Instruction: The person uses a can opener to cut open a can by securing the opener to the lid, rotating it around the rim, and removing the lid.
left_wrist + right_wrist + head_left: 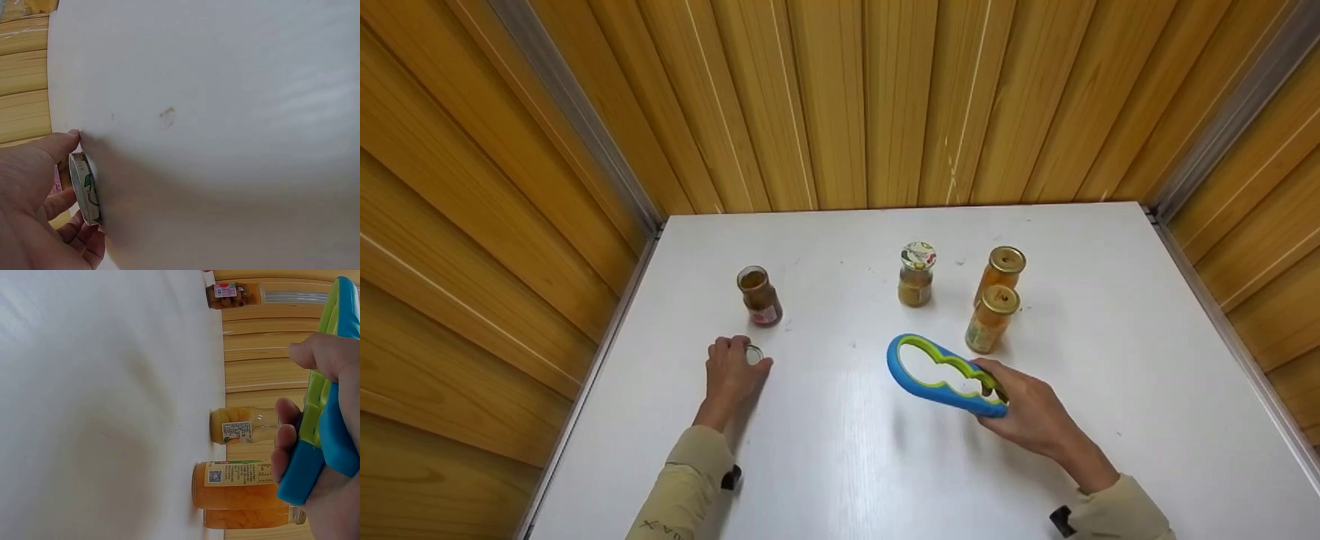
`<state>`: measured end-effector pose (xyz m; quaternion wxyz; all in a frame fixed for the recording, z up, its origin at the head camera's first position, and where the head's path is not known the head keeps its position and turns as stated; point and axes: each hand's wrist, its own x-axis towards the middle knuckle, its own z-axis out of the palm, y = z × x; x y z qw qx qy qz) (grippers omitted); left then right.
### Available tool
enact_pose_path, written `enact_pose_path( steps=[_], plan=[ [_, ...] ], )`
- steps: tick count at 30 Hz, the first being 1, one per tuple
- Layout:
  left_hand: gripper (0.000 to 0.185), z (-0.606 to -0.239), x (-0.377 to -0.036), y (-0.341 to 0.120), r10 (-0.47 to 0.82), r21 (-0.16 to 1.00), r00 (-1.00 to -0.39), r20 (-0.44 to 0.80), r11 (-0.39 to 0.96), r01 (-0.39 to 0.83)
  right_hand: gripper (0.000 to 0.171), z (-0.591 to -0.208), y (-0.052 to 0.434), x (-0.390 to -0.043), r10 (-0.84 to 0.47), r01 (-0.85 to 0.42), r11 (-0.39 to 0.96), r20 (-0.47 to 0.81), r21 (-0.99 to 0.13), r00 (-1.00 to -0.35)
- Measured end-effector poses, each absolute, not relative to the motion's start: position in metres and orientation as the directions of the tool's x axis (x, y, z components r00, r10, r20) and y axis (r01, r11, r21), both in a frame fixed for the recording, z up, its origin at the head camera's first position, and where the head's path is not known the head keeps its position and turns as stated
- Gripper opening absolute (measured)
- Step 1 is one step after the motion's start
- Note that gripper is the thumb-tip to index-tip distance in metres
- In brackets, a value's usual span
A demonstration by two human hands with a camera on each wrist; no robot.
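Observation:
My left hand (733,373) holds a round jar lid (754,354) between thumb and fingers, right at the tabletop. In the left wrist view the lid (85,188) shows a printed side with a green leaf and a silvery inside facing away from the table. Just beyond that hand stands an uncapped jar (760,297) of dark brown contents. My right hand (1031,412) grips a blue and lime-green jar opener (930,386) by one end, raised over the table. Its scalloped loop points left, with nothing inside it.
A jar with a patterned lid (916,276) stands at the back centre. To its right are two gold-lidded jars of orange contents, the nearer jar (990,321) partly covering the farther jar (1003,262). Wood-slat walls (825,105) bound the white table (840,465).

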<state>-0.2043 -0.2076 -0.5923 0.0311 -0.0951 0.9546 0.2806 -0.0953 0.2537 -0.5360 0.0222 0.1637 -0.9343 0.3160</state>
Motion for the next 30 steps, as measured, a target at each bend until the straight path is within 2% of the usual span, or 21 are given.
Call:
enact_pose_path(
  steps=[8, 17, 30],
  plan=[
    [0.075, -0.589, -0.200, -0.208, -0.195, 0.576, -0.973, -0.123, 0.784, -0.230, 0.075, -0.535, 0.255, -0.093, -0.280, -0.308, 0.747, 0.140, -0.589, -0.950],
    [0.059, -0.568, -0.194, -0.189, -0.123, 0.613, -0.988, 0.088, 0.789, -0.043, 0.074, -0.535, 0.259, -0.093, -0.279, -0.338, 0.762, 0.191, -0.552, -0.941],
    [0.056, -0.533, -0.203, -0.134, 0.110, 0.642, -0.977, 0.183, 0.739, 0.204, 0.077, -0.534, 0.268, -0.089, -0.275, -0.325, 0.762, 0.175, -0.560, -0.946]
  ],
)
